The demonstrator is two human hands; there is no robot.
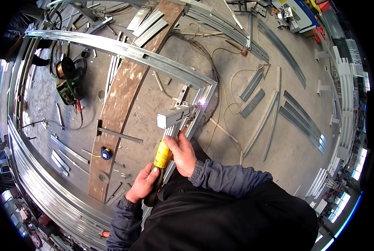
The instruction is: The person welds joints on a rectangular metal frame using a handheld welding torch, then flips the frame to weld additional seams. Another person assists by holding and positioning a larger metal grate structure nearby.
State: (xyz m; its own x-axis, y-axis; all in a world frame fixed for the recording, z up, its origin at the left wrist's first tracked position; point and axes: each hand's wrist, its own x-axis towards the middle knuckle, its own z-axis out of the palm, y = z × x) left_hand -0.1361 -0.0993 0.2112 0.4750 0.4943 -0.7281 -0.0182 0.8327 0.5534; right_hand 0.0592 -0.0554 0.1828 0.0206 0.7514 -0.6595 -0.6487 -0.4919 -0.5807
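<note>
Black clothing (233, 217) on the person's body fills the lower middle of the frame, nearest the camera, with grey-blue sleeves (233, 179) reaching up from it. Beyond it spreads a concrete floor (295, 167), strewn with cut metal strips (252, 103) at the right. A large metal frame (128, 51) stretches from the upper left to a corner just above the middle. Shiny metal bars (55, 188) lie side by side at the lower left. One long brown plank (120, 106) runs from the top edge down to the lower left. A green machine (70, 88) with a copper-coloured spool (65, 69) stands at the left.

Near the middle is a welding gun (163, 152), with a pale boxy head and a yellow-wrapped handle. The right hand (183, 155) grips the yellow part; the left hand (144, 184) is closed around the darker handle below. A blue tape measure (105, 153) sits on the plank, left of the hands. Smallest is a bright spark (202, 101) at the gun's tip, by the frame's corner.
</note>
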